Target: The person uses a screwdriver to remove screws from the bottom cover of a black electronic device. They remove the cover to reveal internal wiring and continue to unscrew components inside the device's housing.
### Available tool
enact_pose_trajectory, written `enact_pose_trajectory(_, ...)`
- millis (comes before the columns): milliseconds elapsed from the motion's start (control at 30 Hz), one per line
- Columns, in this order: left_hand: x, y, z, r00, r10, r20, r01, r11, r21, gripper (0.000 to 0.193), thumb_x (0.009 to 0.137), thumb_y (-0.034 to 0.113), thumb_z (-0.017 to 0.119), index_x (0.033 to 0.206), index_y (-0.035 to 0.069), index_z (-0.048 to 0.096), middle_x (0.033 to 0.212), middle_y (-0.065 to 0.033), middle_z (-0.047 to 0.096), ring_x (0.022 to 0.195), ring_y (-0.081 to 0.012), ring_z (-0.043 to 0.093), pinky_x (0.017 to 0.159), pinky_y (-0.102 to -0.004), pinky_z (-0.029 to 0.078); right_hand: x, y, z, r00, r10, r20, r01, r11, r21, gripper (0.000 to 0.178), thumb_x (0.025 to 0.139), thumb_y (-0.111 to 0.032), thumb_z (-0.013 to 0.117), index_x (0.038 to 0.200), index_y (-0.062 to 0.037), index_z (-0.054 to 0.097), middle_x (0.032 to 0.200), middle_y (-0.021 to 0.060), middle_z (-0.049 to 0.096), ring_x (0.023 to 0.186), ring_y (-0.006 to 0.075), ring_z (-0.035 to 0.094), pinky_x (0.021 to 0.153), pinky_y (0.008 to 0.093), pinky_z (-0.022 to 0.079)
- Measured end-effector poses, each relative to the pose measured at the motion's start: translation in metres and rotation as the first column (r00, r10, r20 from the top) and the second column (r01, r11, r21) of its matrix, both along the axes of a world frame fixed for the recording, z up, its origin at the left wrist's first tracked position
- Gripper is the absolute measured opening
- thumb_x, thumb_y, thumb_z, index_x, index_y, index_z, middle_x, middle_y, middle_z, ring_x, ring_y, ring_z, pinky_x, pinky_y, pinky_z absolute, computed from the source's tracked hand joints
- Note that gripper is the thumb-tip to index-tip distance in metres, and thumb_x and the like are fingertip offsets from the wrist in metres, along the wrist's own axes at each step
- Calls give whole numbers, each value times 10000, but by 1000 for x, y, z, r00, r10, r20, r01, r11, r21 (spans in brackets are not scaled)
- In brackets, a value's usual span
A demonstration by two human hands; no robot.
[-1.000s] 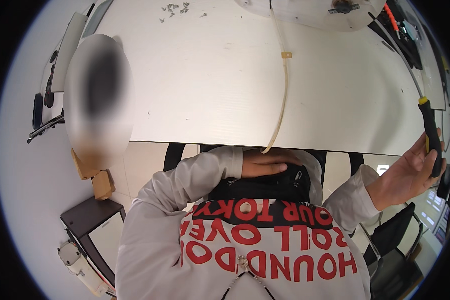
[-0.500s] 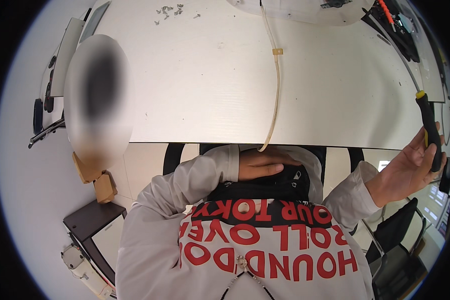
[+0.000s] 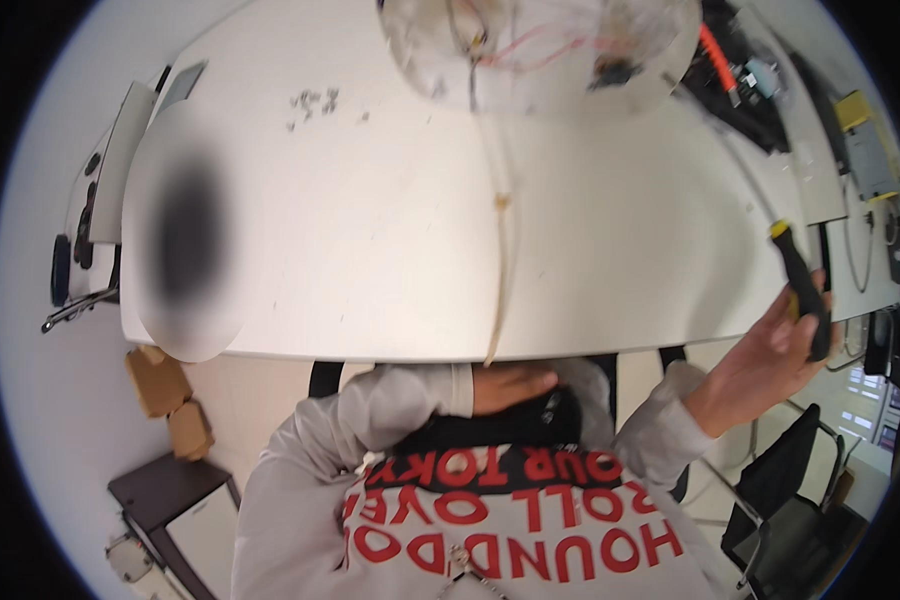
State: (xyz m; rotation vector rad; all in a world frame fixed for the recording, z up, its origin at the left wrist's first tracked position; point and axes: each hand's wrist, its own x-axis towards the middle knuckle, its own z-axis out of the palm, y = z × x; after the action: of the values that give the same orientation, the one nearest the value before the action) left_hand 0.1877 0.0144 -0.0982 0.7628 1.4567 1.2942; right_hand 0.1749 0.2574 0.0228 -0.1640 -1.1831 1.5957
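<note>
My right hand [image 3: 765,365], at the right beyond the table's front corner, is closed round the black-and-yellow handle of a long screwdriver [image 3: 802,285]. Its thin shaft slants up and left over the table, the tip near a translucent housing. My left hand [image 3: 510,388] lies flat over a black bag [image 3: 530,420] at my waist, below the table edge, with nothing visible in it. Red wires show inside the pale, rounded housing [image 3: 440,85] at the far side. From it a whitish cable [image 3: 503,270] with a small tan clip runs to the front edge.
Several small screws [image 3: 315,102] lie scattered at the far left of the white table [image 3: 370,250]. A blurred dark oval patch [image 3: 188,230] covers the left side. Black tools and a red-orange piece [image 3: 718,62] sit far right. A black chair [image 3: 785,480] stands lower right.
The view has shifted, so the table sits lower and more of the housing shows, somewhat blurred. The right hand still grips the screwdriver; the left still rests on the bag.
</note>
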Motion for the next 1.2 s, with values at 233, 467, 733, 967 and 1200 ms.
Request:
enact_pose_trajectory(233,-12,55,1,915,-269,300,196,947,253,587,956,468,283,1275,0,440,1326,-110,446,1271,-191,352,1067,-291,238,-7,-3,4,993,106,-60,-106,994,14,328,832,-79,599,1132,-104,467,1167,91,488,1162,288,481,1027,427,373)
enact_pose_trajectory(467,-9,54,1,893,-314,323,246,941,234,628,947,497,266,1286,-6,427,1346,-108,424,1281,-197,338,1078,-293,216,-10,-3,6,993,102,-61,-99,994,44,319,851,-63,557,1151,-96,454,1208,107,462,1183,296,462,1014,407,383)
enact_pose_trajectory(733,-13,54,-1,869,-417,266,358,901,243,614,956,482,234,1370,34,306,1418,-116,314,1345,-221,215,1107,-334,145,-9,-9,3,995,83,-52,-78,993,83,309,863,-78,560,1152,-105,451,1209,100,463,1181,288,465,1012,405,379)
enact_pose_trajectory(967,-13,54,0,870,-422,257,367,900,237,599,960,465,246,1361,27,319,1416,-121,316,1343,-225,217,1105,-330,150,-11,-12,4,994,73,-79,-66,994,87,269,868,-74,556,1119,-103,465,1205,99,467,1185,280,462,1034,423,360)
enact_pose_trajectory(1200,-10,52,3,904,-338,262,287,933,216,602,941,503,288,1308,46,427,1371,-100,399,1309,-210,293,1090,-304,177,-13,-15,6,992,78,-103,-72,995,65,250,865,-60,556,1096,-98,470,1186,95,478,1183,281,465,1037,423,358)
